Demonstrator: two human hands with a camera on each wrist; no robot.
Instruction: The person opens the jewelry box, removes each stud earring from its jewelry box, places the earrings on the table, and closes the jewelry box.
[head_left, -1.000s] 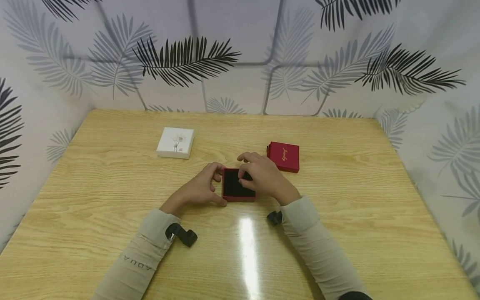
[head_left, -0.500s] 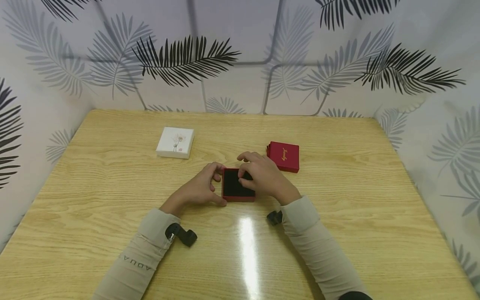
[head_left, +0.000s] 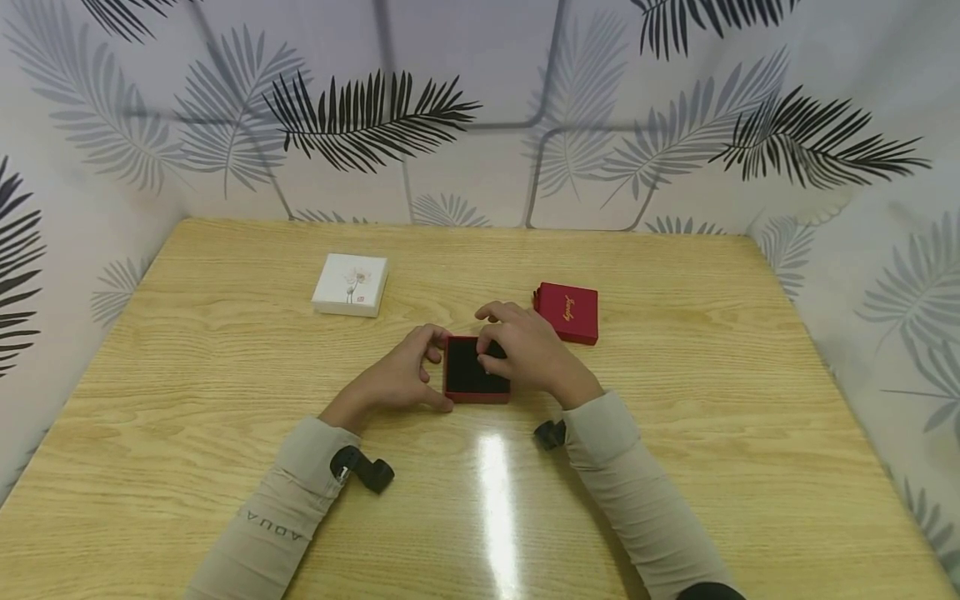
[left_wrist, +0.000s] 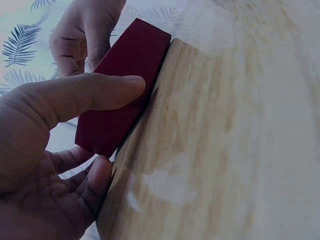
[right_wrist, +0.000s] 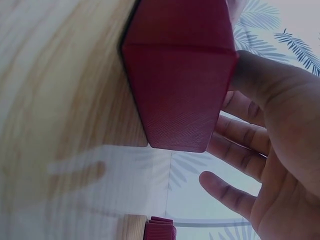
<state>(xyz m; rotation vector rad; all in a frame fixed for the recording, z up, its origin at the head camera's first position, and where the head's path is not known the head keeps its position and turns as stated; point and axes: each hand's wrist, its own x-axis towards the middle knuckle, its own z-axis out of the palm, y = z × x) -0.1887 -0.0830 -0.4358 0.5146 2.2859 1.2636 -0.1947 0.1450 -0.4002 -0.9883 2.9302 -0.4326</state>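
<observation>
A red jewelry box point(head_left: 477, 398) with a black insert point(head_left: 461, 367) stands without a cover on the table. My left hand point(head_left: 401, 371) grips its left side, thumb on the front wall and fingers at the back; the left wrist view shows that thumb pressed along the box point(left_wrist: 107, 127). Over the insert, my right hand point(head_left: 525, 346) holds thumb and index finger bent close together. I cannot tell whether they pinch anything. Its other fingers spread loosely behind the box point(right_wrist: 180, 95) in the right wrist view.
A red square box or lid point(head_left: 572, 312) with gold lettering and a small tab lies just beyond my right hand. Farther left sits a white box point(head_left: 350, 285) with a flower print. Leaf-patterned cloth surrounds the back and sides of the wooden table point(head_left: 712, 367).
</observation>
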